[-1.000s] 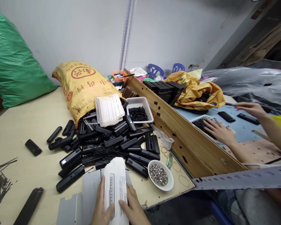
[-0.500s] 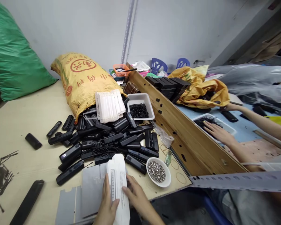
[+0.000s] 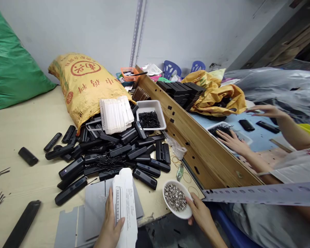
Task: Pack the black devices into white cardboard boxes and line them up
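My left hand [image 3: 109, 222] is wrapped around the left side of a white printed carton [image 3: 127, 206], with a line drawing of a long slotted device on its face. At the table's front edge, my right hand [image 3: 200, 212] grips the right side of a white bowl [image 3: 185, 214], thumb at the rim. The bowl tilts slightly and holds many small shiny metal pieces [image 3: 174, 196], their kind too small to tell. Beneath the carton lies a grey sheet [image 3: 94, 210]. Behind it is a heap of black plastic slotted housings [image 3: 144, 177] with thin black sticks [image 3: 110, 161] on top.
A yellow sack [image 3: 93, 86] leans behind a stack of white cartons [image 3: 116, 117]. A white tray [image 3: 162, 119] holds black sticks. The wooden divider [image 3: 191, 144] runs along the right; beyond it a co-worker's hand [image 3: 234, 141] reaches into another tray. A green sack [image 3: 12, 65] stands left.
My right hand has left the carton and moved right to take hold of the bowl, which is now tilted. My left hand keeps the carton. The view has shifted slightly.
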The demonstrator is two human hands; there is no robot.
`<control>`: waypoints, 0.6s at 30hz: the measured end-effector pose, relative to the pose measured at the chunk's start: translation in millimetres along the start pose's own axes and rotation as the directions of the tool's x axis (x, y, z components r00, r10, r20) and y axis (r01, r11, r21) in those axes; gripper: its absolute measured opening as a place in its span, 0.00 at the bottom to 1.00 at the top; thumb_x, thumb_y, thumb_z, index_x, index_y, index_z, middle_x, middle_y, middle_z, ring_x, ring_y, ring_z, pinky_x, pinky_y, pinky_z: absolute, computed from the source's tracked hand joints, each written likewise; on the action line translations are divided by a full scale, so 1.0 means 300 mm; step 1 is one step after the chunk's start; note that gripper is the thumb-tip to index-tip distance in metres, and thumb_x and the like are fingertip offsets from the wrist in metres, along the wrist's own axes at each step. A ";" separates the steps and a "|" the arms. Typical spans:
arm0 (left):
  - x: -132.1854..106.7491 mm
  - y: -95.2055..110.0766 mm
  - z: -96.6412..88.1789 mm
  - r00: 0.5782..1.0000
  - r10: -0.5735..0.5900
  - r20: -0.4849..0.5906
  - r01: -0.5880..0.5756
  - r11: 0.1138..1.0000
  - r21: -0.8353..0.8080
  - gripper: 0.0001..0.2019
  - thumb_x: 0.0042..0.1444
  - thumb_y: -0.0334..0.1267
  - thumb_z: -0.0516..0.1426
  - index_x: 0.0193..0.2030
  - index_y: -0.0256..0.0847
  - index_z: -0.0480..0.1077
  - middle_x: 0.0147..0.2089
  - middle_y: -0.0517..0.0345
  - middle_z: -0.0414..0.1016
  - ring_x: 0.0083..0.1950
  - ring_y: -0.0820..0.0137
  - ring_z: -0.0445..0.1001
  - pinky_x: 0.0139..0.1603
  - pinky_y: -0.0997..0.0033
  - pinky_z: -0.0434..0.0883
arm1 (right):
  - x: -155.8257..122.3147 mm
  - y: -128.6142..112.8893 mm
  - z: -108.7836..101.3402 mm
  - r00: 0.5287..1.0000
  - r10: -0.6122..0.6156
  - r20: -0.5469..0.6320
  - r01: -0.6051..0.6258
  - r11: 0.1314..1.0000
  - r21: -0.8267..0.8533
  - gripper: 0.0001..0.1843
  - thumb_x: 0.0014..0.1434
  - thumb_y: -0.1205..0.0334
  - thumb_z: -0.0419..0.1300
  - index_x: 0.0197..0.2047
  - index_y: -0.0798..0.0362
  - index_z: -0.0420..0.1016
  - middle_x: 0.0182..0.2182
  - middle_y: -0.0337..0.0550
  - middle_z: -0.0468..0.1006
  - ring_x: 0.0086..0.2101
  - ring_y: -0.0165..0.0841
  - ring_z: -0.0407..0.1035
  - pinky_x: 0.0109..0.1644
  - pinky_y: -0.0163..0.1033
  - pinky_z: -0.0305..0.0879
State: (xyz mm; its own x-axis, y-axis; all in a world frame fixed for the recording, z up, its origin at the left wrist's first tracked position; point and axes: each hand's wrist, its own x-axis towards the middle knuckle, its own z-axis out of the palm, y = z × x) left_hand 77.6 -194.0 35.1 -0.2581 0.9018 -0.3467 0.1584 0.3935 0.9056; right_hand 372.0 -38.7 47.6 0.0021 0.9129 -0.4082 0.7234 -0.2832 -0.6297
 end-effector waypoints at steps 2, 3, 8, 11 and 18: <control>0.003 -0.013 0.009 1.000 0.027 -0.007 -0.027 1.000 0.002 0.37 0.59 0.41 0.45 0.67 0.40 0.22 0.71 0.52 0.25 0.70 0.63 0.28 0.68 0.59 0.37 | -0.054 0.015 0.004 0.999 0.031 0.034 -0.032 0.999 0.013 0.17 0.54 0.49 0.45 0.40 0.51 0.61 0.16 0.32 0.69 0.12 0.34 0.67 0.16 0.34 0.58; 0.004 -0.022 0.013 0.999 0.036 -0.011 -0.036 0.999 -0.001 0.36 0.59 0.41 0.44 0.67 0.41 0.22 0.71 0.52 0.25 0.70 0.63 0.28 0.68 0.59 0.37 | -0.075 0.014 0.017 0.997 0.038 0.064 -0.039 0.999 0.014 0.17 0.54 0.49 0.45 0.40 0.51 0.61 0.16 0.32 0.70 0.13 0.34 0.68 0.16 0.33 0.57; 0.018 -0.080 0.017 0.999 0.045 -0.016 -0.046 0.999 -0.024 0.39 0.58 0.46 0.44 0.66 0.38 0.21 0.71 0.49 0.25 0.70 0.62 0.30 0.68 0.61 0.41 | -0.095 -0.057 0.187 0.987 -0.027 0.157 0.018 0.998 0.062 0.14 0.55 0.50 0.43 0.35 0.50 0.61 0.16 0.32 0.68 0.13 0.32 0.68 0.13 0.31 0.52; 0.035 -0.116 0.025 0.998 0.058 -0.030 -0.059 0.998 -0.028 0.41 0.56 0.48 0.45 0.66 0.34 0.23 0.70 0.44 0.30 0.70 0.60 0.32 0.67 0.62 0.43 | -0.054 -0.112 0.270 0.990 -0.056 0.132 0.041 0.993 0.113 0.13 0.56 0.51 0.42 0.34 0.50 0.58 0.15 0.30 0.65 0.12 0.32 0.68 0.13 0.31 0.52; 0.079 -0.133 0.106 0.989 0.105 -0.107 -0.109 0.993 -0.040 0.40 0.55 0.49 0.45 0.67 0.30 0.29 0.70 0.42 0.34 0.70 0.60 0.35 0.67 0.66 0.44 | 0.012 -0.150 0.296 0.995 -0.013 0.094 -0.003 0.986 0.166 0.13 0.55 0.49 0.43 0.35 0.49 0.57 0.18 0.30 0.64 0.14 0.31 0.67 0.13 0.31 0.56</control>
State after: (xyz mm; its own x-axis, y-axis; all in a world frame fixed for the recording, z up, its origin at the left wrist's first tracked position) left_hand 95.4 -182.6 -16.9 -0.3409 0.9136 -0.2218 0.1471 0.2849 0.9472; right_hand 278.2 -48.8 15.9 -0.0725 0.8848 -0.4602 0.5985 -0.3305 -0.7298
